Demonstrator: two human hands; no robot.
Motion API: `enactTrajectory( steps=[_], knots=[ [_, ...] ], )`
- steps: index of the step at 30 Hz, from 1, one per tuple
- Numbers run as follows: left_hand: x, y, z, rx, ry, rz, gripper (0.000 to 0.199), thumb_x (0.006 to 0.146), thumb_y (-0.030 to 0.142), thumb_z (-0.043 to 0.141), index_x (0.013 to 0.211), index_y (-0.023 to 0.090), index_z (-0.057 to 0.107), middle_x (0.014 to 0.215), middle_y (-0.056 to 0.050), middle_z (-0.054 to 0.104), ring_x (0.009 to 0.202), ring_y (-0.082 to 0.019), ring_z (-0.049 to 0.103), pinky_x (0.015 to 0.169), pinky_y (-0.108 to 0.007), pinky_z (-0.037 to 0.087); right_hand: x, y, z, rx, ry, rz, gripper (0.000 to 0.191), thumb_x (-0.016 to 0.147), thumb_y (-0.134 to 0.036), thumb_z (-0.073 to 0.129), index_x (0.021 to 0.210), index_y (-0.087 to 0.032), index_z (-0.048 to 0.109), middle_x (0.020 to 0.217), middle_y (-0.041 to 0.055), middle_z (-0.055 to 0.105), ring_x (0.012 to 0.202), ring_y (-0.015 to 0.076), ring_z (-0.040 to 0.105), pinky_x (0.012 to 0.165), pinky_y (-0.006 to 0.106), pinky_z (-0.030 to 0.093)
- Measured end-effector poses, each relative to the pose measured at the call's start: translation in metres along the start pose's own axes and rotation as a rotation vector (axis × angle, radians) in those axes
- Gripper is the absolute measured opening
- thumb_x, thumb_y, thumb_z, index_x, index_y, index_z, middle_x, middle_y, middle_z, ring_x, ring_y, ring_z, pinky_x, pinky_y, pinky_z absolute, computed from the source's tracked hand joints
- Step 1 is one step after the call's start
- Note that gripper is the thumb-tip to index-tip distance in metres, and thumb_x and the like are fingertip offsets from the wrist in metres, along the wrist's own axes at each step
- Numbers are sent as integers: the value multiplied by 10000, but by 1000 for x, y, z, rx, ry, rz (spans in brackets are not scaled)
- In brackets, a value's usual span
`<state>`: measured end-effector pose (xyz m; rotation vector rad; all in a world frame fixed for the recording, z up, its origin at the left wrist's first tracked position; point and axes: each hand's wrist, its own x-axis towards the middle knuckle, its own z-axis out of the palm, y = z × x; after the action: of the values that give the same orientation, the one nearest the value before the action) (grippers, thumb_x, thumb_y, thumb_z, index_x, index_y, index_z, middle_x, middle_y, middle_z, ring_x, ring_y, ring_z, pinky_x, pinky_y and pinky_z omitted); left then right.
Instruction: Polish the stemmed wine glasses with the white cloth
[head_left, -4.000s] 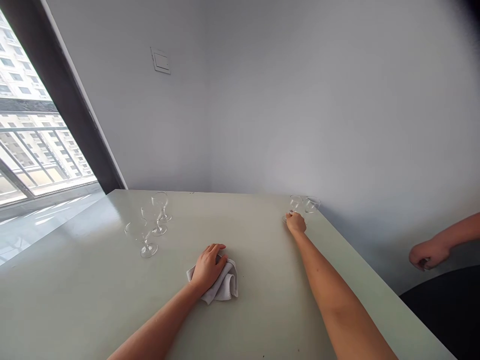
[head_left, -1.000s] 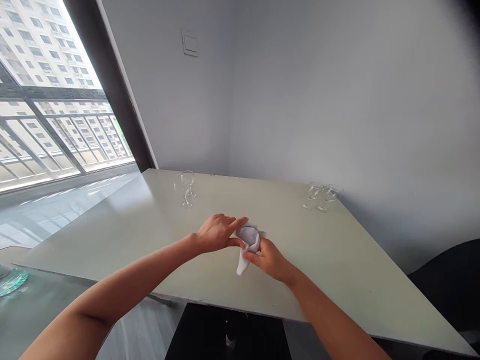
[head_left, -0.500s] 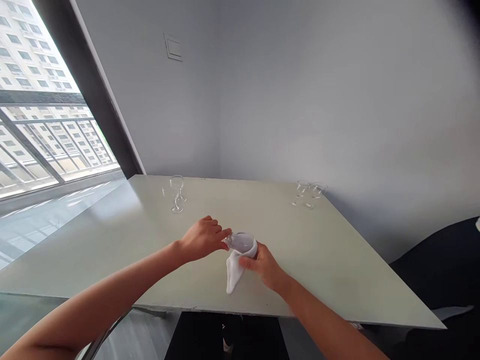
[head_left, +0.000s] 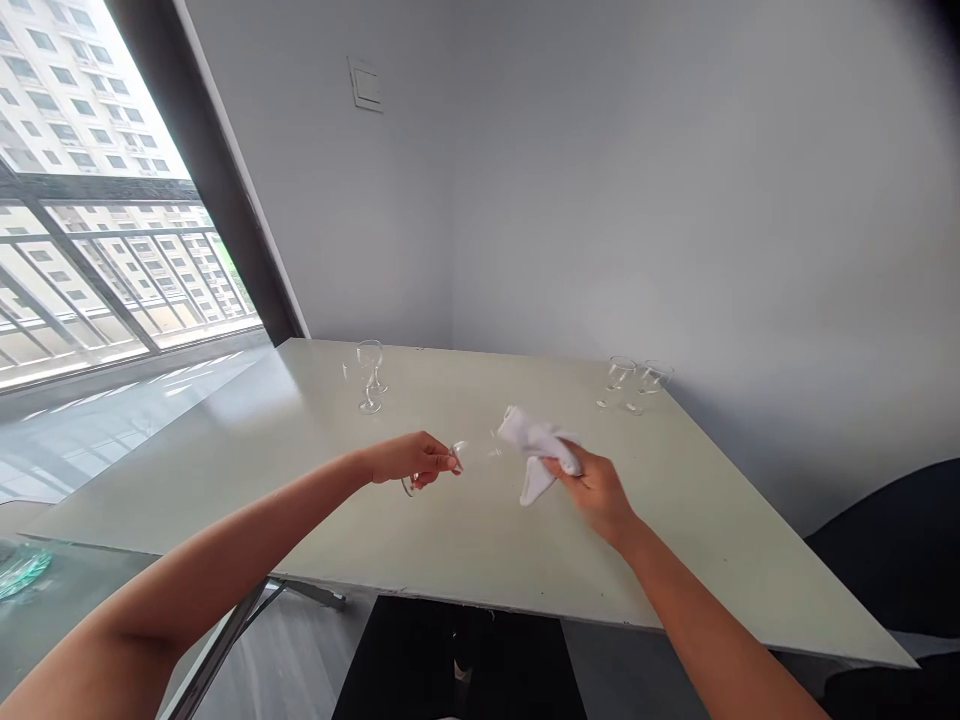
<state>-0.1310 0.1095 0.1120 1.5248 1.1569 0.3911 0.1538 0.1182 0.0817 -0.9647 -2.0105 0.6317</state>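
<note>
Over the middle of the pale table, my left hand [head_left: 420, 460] is closed round the stem of a clear wine glass [head_left: 476, 455], which is tilted on its side with its bowl to the right. The base of the glass shows below the fingers. To the right of the bowl, my right hand [head_left: 596, 490] grips a white cloth [head_left: 540, 445], bunched at the top with a corner hanging down. The cloth is close to the rim of the glass; whether they touch, I cannot tell.
Clear stemmed glasses [head_left: 369, 375] stand at the table's back left, and two more glasses [head_left: 621, 374] at the back right. A glass surface [head_left: 82, 590] adjoins the pale table [head_left: 450, 550] at the lower left. Dark chair backs [head_left: 900, 550] are at the right.
The cloth has come off the glass bowl and moved right with my right hand. My left hand has gone from fingertips at the glass to a closed grip on its stem. The view has shifted slightly.
</note>
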Motion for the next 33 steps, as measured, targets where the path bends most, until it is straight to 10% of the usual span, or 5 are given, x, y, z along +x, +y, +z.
enactTrajectory(
  steps=[8,16,21,29,33],
  knots=[
    [16,1,31,721,379,153,179,730,316,549,613,205,625,556,-17,570,560,-173,548,552,-263,395,10,-37,37,-460,-193,-491,462,844,-441,426,1234,-198,474,1279,91,478,1240,297,288,946,466,294],
    [13,15,47,959,545,259,324,850,401,399,1066,228,568,694,-21,644,674,-178,598,588,-248,379,49,-14,35,542,2,200,327,836,-440,418,777,-186,615,668,3,576,595,136,521,546,263,413],
    [32,13,63,773,676,226,247,872,343,355,975,213,539,622,10,575,580,-143,540,519,-224,327,47,-13,63,1186,361,496,339,761,-523,492,790,-199,585,733,16,589,710,179,563,608,298,456],
    [59,11,97,646,1117,332,314,859,227,354,1139,184,491,1113,-118,505,978,-217,483,841,-370,377,29,-29,100,1121,234,428,298,769,-461,535,932,-214,573,829,16,605,756,148,553,616,246,430],
    [48,13,87,329,894,405,370,832,242,424,1201,236,457,1311,-83,408,1174,-262,376,960,-446,291,32,-16,87,1178,147,496,295,731,-466,581,786,-176,583,651,-4,559,612,126,506,553,244,398]
  ],
)
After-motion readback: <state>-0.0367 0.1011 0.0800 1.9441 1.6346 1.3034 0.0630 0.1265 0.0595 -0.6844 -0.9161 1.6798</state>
